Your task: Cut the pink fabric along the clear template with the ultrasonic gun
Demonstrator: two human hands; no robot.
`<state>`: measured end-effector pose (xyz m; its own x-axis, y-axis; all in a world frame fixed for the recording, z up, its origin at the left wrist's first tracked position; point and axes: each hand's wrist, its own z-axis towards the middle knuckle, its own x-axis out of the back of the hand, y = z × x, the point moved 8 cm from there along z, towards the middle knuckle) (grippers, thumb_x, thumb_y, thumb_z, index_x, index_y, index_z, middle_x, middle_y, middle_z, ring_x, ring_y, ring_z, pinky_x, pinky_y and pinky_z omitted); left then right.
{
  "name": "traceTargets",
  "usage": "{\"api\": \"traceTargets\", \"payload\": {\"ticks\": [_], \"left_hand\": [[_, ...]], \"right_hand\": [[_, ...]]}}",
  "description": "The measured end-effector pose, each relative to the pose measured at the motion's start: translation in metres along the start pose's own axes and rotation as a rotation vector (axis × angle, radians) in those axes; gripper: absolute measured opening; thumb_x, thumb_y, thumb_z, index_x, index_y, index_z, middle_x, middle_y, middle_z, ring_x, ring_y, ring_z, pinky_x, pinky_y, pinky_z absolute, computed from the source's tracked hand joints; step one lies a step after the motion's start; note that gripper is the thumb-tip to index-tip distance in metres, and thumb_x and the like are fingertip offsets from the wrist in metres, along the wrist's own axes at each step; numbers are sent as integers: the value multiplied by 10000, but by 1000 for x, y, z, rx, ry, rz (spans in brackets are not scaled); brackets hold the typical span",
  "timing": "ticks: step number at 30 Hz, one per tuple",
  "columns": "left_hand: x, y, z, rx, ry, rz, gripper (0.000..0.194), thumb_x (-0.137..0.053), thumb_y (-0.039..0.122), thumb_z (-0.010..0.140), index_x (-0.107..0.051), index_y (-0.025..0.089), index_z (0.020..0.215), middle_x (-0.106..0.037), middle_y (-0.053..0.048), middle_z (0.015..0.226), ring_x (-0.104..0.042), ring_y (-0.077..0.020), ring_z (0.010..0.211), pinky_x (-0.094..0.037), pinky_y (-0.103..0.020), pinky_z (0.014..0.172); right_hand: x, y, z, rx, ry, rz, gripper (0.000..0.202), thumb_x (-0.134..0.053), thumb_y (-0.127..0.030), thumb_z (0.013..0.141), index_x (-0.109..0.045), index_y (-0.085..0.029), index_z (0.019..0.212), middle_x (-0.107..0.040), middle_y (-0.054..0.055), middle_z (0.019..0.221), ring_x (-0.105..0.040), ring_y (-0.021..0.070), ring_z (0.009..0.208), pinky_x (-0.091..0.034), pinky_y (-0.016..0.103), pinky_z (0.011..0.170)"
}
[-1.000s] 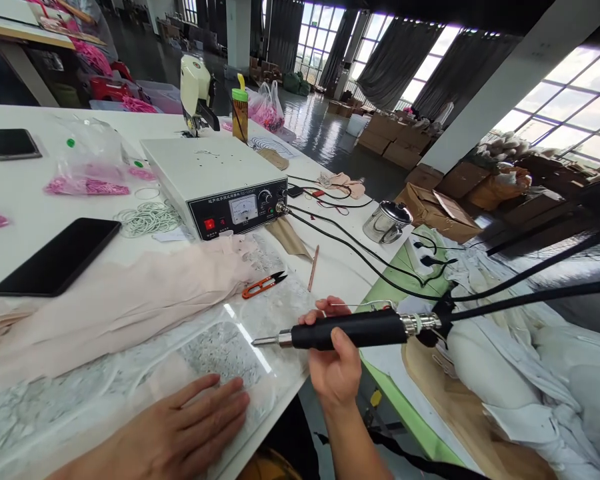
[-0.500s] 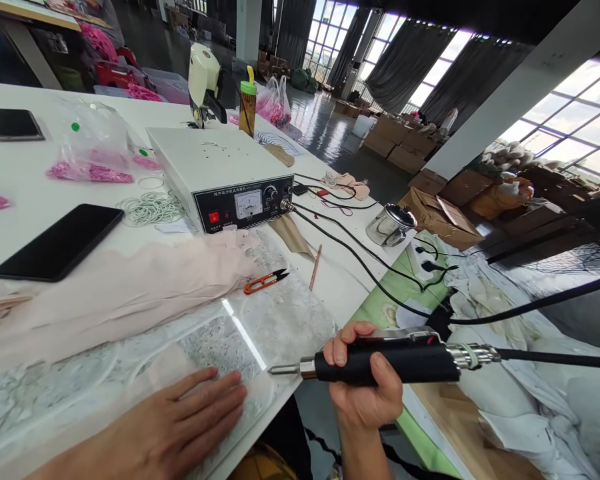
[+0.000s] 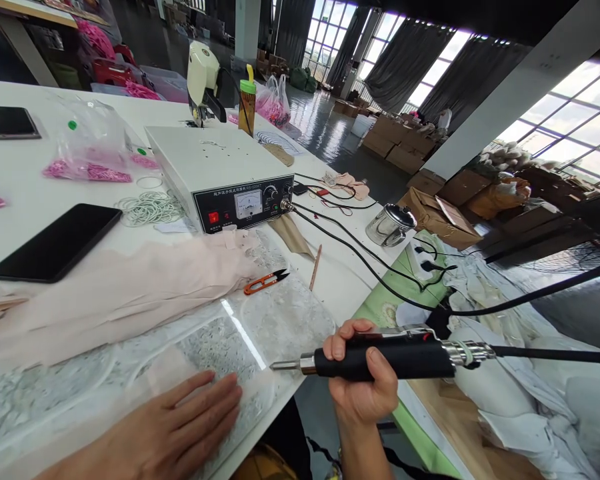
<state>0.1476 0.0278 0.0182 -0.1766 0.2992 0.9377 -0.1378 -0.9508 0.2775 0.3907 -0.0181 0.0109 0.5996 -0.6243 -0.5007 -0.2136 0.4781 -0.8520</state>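
The right hand is wrapped around a black handheld welding tool, fingers curled over the top of its barrel and thumb pressed on the near side, so that grip is closed tight on the handle. The tool lies nearly level, just off the near edge of the desk, with its slim metal tip pointing left toward the work and hanging at the desk's edge, close to but not touching the clear sheet. A black cable runs out of its rear end to the right.

The left hand lies flat, fingers spread, palm down on the clear sheet over a small pale pink piece of fabric. Its fingertips sit a little left of the tool's tip, apart from it. That grip pinches nothing; it only presses down.

Behind the hands, a long fold of pink cloth stretches across the desk. Orange thread snips lie just past it, and a pencil beside them. Farther back stands a white control box with a dial and red switch, two black leads plugged into its front. A black phone rests to the left, near a heap of white rings. A steel mug sits at the desk's right corner.
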Motion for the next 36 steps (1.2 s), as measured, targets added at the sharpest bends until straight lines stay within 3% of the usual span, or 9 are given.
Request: {"api": "traceTargets", "payload": {"ticks": [8, 14, 22, 26, 32, 36], "left_hand": [[-1, 7, 8, -62, -2, 250, 552, -431, 35, 937, -469, 110, 1483, -577, -88, 1452, -553, -241, 1307, -415, -330, 1140], [6, 7, 24, -25, 21, 250, 430, -356, 18, 994, -630, 124, 1308, -686, -81, 1287, -658, -228, 1102, -472, -337, 1050], [3, 5, 21, -8, -63, 228, 432, -413, 49, 997, -558, 122, 1398, -585, -107, 1440, -634, -223, 1186, -479, -327, 1033], [-7, 6, 18, 0, -169, 242, 517, -427, 16, 948, -513, 137, 1444, -494, -97, 1526, -585, -246, 1257, -465, -365, 1055], [-10, 9, 20, -59, -215, 328, 673, -431, -6, 830, -430, 94, 1496, -490, -104, 1524, -600, -275, 1247, -508, -387, 992], [-7, 10, 24, -72, -178, 363, 520, -388, 17, 921, -521, 63, 1422, -563, -117, 1456, -663, -274, 1153, -542, -387, 909]], "right_hand": [[5, 5, -2, -42, 57, 105, 195, -624, -345, 734, -653, -240, 896, -564, -8, 781, -520, 123, 502, -473, 296, 482], [-3, 2, 0, -27, -17, 112, 196, -620, -340, 759, -697, -242, 910, -607, 3, 761, -537, 124, 514, -462, 279, 486], [-5, 2, 1, -40, -1, 126, 206, -665, -374, 735, -711, -242, 887, -625, 0, 748, -548, 126, 503, -468, 278, 480], [-9, 0, 1, -62, -5, 167, 199, -703, -349, 710, -738, -228, 864, -647, -1, 729, -552, 116, 500, -466, 263, 486], [-10, -1, 2, -62, -6, 180, 195, -728, -342, 692, -750, -233, 852, -662, -6, 729, -565, 115, 495, -470, 257, 480], [-9, 1, 1, -65, 5, 183, 201, -726, -342, 693, -741, -229, 859, -659, -10, 735, -566, 113, 501, -475, 259, 488]]}}
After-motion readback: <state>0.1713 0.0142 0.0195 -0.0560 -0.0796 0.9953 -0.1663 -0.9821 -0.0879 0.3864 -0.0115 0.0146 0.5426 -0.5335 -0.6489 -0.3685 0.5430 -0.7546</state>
